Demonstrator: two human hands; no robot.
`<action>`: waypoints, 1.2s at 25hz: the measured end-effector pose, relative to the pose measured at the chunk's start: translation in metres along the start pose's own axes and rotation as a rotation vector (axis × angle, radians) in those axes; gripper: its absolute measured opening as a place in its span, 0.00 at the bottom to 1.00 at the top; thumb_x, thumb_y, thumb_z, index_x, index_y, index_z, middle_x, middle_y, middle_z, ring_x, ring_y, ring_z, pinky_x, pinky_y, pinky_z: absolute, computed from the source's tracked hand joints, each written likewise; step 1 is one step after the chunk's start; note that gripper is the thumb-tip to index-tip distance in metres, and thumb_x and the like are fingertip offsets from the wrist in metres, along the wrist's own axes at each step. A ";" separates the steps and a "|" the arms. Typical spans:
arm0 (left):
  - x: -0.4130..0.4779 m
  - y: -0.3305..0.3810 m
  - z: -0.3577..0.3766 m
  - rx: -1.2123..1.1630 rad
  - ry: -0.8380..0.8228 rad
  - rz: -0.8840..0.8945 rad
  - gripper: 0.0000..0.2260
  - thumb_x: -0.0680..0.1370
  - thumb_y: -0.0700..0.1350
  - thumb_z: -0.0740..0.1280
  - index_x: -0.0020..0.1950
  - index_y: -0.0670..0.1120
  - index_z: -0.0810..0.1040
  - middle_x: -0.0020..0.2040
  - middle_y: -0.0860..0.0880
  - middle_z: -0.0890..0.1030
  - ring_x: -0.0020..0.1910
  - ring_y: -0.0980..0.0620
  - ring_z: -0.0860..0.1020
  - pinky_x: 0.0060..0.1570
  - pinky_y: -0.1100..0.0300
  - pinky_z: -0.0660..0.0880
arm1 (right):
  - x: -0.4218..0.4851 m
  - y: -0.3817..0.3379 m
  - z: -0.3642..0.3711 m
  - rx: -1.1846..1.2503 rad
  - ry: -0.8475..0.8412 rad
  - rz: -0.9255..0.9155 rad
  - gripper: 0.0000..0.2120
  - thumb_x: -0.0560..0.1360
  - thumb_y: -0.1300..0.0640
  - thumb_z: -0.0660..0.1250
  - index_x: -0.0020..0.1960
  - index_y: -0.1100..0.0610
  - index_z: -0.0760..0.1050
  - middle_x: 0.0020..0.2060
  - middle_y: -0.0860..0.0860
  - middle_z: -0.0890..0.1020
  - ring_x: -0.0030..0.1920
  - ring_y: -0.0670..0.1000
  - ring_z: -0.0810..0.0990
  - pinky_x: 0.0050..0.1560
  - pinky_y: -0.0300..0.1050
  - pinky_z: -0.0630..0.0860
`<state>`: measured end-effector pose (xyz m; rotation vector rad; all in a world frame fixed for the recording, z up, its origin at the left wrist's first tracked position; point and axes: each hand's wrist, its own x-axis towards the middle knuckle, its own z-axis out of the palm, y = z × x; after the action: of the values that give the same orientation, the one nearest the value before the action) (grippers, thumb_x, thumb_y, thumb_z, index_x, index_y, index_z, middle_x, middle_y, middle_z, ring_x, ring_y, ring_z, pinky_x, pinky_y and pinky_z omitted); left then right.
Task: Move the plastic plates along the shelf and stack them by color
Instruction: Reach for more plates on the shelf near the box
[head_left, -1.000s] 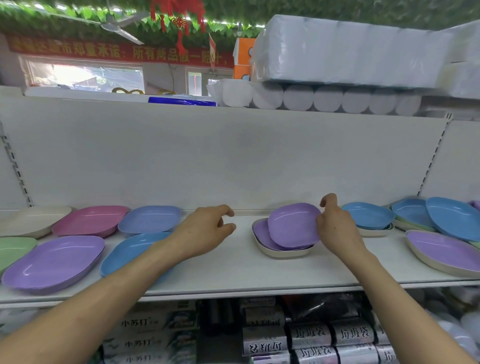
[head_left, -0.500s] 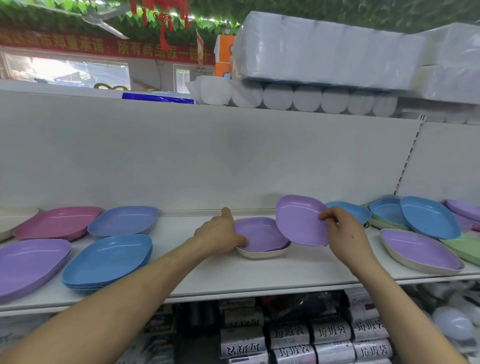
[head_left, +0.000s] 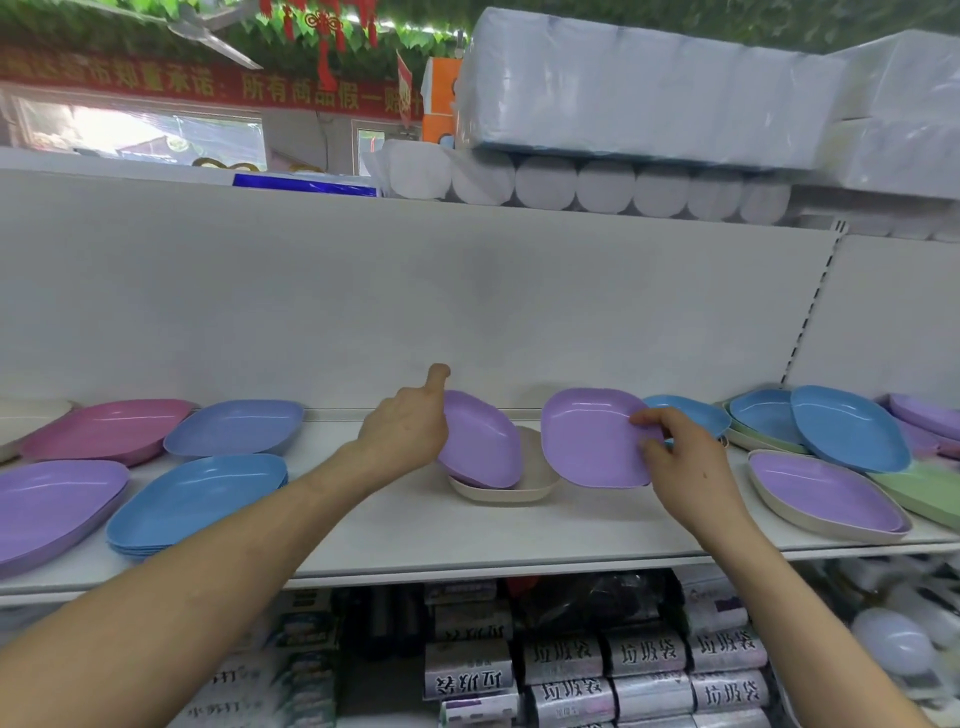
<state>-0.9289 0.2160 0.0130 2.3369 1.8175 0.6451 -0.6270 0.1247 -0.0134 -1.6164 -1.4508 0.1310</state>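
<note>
My left hand grips the left rim of a purple plate and tilts it up out of a cream plate at mid-shelf. My right hand pinches the right rim of a second purple plate, held tilted above the shelf. To the left lie a purple stack, a blue stack, a pink plate and a periwinkle plate. To the right sit blue plates, a purple plate in a cream one and a green plate.
The white shelf board has a back panel close behind the plates. Packs of paper rolls sit on top. Packaged rolls fill the shelf below. More purple plates lie at the far right.
My right hand has lifted the top purple plate off the middle pile and moved it right. My left hand has reached in, taken the second purple plate and tipped it up from the cream one.
</note>
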 end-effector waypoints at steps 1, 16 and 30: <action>-0.001 -0.003 -0.006 -0.017 0.031 0.018 0.30 0.74 0.35 0.53 0.74 0.56 0.58 0.45 0.42 0.79 0.38 0.37 0.82 0.47 0.43 0.81 | -0.001 -0.003 0.001 0.013 -0.008 -0.008 0.16 0.79 0.65 0.63 0.64 0.53 0.78 0.54 0.47 0.80 0.49 0.49 0.77 0.43 0.27 0.68; -0.049 -0.152 -0.109 -0.405 0.052 -0.033 0.32 0.74 0.46 0.77 0.76 0.55 0.69 0.66 0.53 0.74 0.61 0.51 0.76 0.64 0.56 0.72 | -0.016 -0.132 0.098 0.186 -0.178 -0.058 0.32 0.71 0.50 0.78 0.72 0.43 0.70 0.67 0.42 0.73 0.64 0.50 0.75 0.65 0.54 0.75; -0.117 -0.345 -0.210 -0.542 0.181 -0.226 0.31 0.76 0.36 0.73 0.77 0.53 0.71 0.66 0.50 0.76 0.54 0.54 0.77 0.49 0.60 0.73 | -0.060 -0.288 0.233 0.148 -0.362 -0.168 0.43 0.68 0.47 0.81 0.77 0.48 0.64 0.72 0.46 0.70 0.69 0.48 0.71 0.64 0.47 0.71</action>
<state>-1.3444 0.1648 0.0547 1.7439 1.6646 1.1699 -0.9978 0.1659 0.0211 -1.3917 -1.7996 0.4420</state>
